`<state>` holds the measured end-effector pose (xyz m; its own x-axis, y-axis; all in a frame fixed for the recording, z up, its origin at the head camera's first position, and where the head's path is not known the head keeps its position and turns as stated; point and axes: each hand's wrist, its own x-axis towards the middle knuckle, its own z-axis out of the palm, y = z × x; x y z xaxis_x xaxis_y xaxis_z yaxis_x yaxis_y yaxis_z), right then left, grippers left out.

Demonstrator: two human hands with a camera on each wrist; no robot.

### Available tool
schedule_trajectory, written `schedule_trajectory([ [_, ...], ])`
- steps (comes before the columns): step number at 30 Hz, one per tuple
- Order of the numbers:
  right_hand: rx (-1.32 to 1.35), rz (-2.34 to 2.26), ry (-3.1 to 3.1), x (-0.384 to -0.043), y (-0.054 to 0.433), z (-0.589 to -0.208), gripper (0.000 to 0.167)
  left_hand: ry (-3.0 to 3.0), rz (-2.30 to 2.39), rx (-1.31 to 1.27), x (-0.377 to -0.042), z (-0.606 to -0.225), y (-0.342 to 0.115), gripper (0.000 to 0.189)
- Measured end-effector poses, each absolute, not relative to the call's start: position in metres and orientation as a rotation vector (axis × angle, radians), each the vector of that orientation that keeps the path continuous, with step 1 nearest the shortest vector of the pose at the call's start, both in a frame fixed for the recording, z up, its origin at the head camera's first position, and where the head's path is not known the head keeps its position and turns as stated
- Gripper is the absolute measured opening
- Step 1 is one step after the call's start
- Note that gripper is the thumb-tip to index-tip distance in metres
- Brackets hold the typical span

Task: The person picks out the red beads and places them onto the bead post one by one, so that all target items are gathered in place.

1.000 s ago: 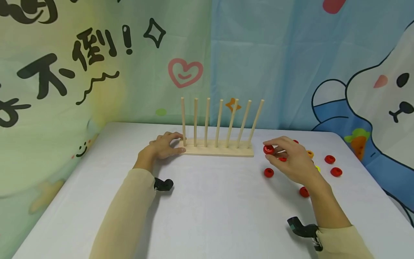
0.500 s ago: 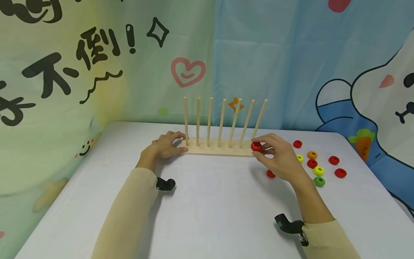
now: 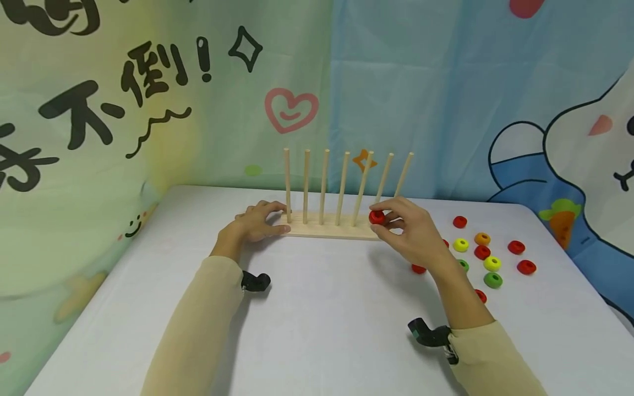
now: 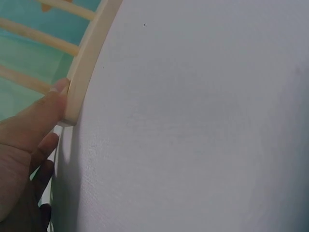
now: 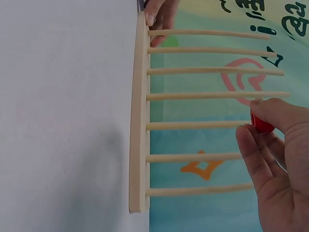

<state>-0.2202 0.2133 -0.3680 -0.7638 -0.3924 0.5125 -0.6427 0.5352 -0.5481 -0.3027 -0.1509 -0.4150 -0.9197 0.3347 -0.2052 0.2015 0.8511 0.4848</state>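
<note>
A pale wooden peg rack (image 3: 332,232), a flat base with several upright pegs, stands toward the back of the white table. My left hand (image 3: 257,223) grips the left end of its base; in the left wrist view the thumb (image 4: 48,106) presses on the base and the other fingers reach behind. Between thumb and fingers, my right hand (image 3: 408,228) pinches a red bead (image 3: 377,217) with a hole in it. That bead is in front of the pegs toward the rack's right end, away from the peg tips. The right hand hides the base's right end.
To the right on the table (image 3: 317,330) lie several loose beads, among them a yellow bead (image 3: 492,264), a green bead (image 3: 493,280), an orange bead (image 3: 482,238) and a red bead (image 3: 526,268). A printed cloth backdrop (image 3: 386,99) hangs behind the table.
The right hand has carried the red bead leftward and slightly up, from beside the rack to in front of its right-hand pegs. The left hand stays on the rack's end.
</note>
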Motion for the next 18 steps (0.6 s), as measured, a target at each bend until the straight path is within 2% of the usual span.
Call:
schedule_trajectory([
  [13,0.877,1.182,-2.392,-0.228,0.192,-0.365,0.033,2.744,0.652,0.420,-0.306,-0.417,-0.151,0.063],
  [18,0.875,1.212,-2.370,-0.223,0.179,-0.350,0.032,2.734,0.654,0.432,-0.305,-0.417,-0.152,0.063],
])
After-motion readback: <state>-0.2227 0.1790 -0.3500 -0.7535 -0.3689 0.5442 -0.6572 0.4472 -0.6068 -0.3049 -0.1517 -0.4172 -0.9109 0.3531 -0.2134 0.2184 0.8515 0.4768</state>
